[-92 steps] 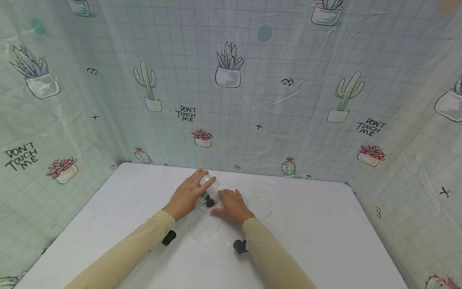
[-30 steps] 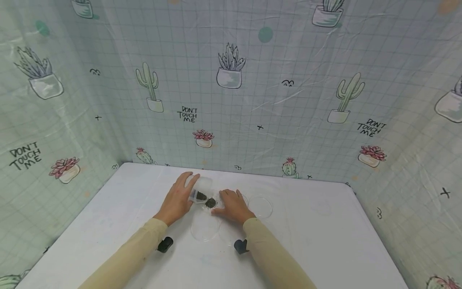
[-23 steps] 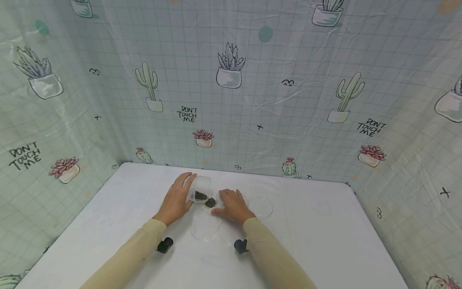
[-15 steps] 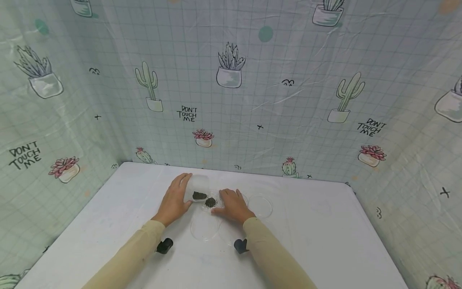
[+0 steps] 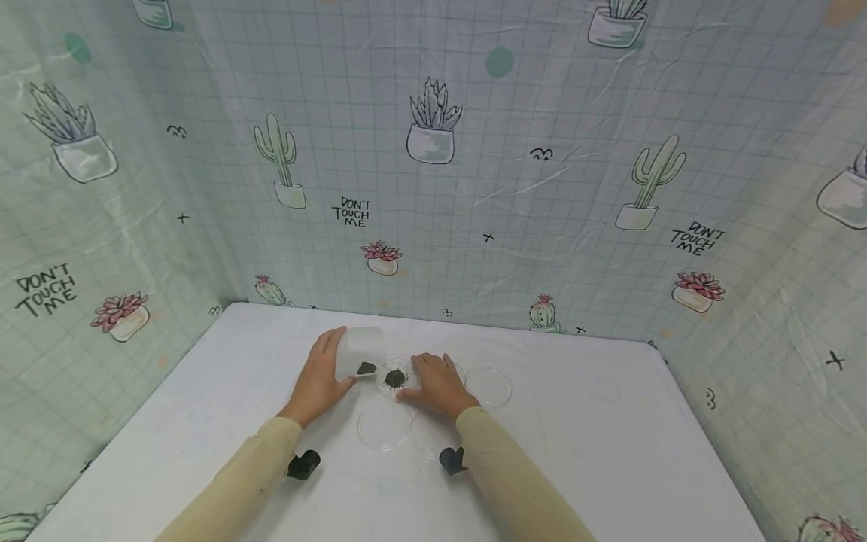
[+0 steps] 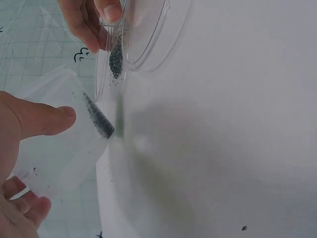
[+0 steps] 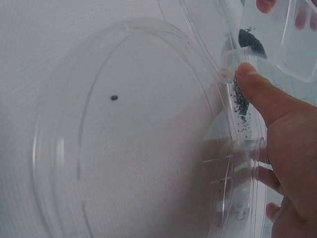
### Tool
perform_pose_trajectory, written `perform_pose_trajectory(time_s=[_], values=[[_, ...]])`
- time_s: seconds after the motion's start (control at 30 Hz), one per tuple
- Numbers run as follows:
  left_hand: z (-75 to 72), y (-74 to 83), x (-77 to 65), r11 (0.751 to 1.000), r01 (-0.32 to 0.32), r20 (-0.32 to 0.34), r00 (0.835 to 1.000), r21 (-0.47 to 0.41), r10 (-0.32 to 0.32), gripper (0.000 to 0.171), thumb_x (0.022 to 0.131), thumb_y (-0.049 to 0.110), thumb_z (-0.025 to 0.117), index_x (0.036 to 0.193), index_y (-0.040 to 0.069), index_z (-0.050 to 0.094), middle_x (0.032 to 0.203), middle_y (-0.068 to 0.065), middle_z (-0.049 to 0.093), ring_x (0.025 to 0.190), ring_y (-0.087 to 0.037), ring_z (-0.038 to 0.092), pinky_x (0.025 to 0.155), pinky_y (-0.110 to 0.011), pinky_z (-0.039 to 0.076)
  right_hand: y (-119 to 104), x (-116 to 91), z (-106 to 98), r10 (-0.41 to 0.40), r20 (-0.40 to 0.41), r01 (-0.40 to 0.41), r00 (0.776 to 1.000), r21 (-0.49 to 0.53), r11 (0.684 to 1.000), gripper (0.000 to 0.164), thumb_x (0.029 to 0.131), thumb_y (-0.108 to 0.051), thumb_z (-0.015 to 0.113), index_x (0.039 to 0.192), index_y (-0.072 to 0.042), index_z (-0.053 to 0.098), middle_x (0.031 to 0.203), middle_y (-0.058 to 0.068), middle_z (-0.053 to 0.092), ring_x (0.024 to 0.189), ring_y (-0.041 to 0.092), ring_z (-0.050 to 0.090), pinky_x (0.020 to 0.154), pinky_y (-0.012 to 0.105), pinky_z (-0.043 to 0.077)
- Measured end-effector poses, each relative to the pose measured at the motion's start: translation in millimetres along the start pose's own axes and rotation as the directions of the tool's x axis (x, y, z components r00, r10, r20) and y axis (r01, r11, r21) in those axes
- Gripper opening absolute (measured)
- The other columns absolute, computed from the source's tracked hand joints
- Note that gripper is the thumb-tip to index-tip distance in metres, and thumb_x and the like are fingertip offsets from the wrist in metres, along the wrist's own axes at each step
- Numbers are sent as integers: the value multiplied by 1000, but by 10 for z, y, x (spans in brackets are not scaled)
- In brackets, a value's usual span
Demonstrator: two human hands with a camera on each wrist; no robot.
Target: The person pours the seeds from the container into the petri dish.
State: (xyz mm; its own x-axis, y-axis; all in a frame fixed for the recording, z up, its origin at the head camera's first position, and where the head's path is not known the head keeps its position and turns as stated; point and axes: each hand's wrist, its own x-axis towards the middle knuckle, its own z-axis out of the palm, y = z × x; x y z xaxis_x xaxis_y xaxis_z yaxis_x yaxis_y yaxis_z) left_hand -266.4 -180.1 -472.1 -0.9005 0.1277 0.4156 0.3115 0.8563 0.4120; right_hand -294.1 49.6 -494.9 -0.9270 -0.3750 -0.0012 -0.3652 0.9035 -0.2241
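My left hand (image 5: 317, 385) grips a translucent plastic container (image 5: 360, 348), thumb on one side and fingers on the other. The container is tilted, and a wedge of dark granules (image 6: 99, 119) lies in its lower corner. To its right, a small clear petri dish (image 6: 99, 82) carries a loose pile of dark granules (image 5: 395, 379). My right hand (image 5: 439, 385) holds this dish by its side, the thumb at its rim in the right wrist view. The container's corner stands just left of the dish, apart from it in the head view.
Clear round dishes lie nearer on the white table (image 5: 576, 452): one at front left (image 5: 384, 427), another beside it (image 5: 428, 440) partly behind my right wrist. A further clear dish (image 5: 489, 388) lies to the right. Black wrist devices (image 5: 303, 464) sit under both forearms. A patterned curtain (image 5: 488, 188) encloses the table.
My left hand has drawn the container leftward from over the dish, where it was tipped with granules at its mouth. The right hand has stayed at the dish.
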Motion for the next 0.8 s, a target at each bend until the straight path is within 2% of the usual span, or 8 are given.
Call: perform_pose_trajectory(time_s=[0.3, 0.57, 0.8], values=[[15, -42, -46, 999, 33, -27, 999, -5, -33, 101, 66, 17, 81, 145, 9, 18, 137, -20, 34, 125, -36, 37, 104, -50, 36, 1, 6, 1, 10, 9, -10, 1000, 17, 1000, 86, 72, -65, 59, 138, -13, 40, 139, 3, 45, 132, 20, 38, 115, 46, 18], [18, -76, -92, 989, 131, 15, 991, -62, -131, 99, 70, 23, 78, 145, 6, 15, 140, -21, 29, 126, -39, 36, 105, -53, 33, 3, 6, 4, 6, 17, -6, 1000, 20, 1000, 85, 73, -65, 59, 138, -13, 39, 139, 3, 44, 132, 19, 37, 115, 46, 18], [30, -125, -130, 979, 180, 38, 984, -96, -177, 100, 72, 26, 77, 145, 5, 12, 139, -23, 28, 125, -40, 37, 104, -54, 33, 4, 4, 3, 10, 11, -10, 1000, 23, 1000, 86, 73, -65, 59, 138, -13, 40, 140, 3, 44, 132, 19, 37, 115, 46, 18]])
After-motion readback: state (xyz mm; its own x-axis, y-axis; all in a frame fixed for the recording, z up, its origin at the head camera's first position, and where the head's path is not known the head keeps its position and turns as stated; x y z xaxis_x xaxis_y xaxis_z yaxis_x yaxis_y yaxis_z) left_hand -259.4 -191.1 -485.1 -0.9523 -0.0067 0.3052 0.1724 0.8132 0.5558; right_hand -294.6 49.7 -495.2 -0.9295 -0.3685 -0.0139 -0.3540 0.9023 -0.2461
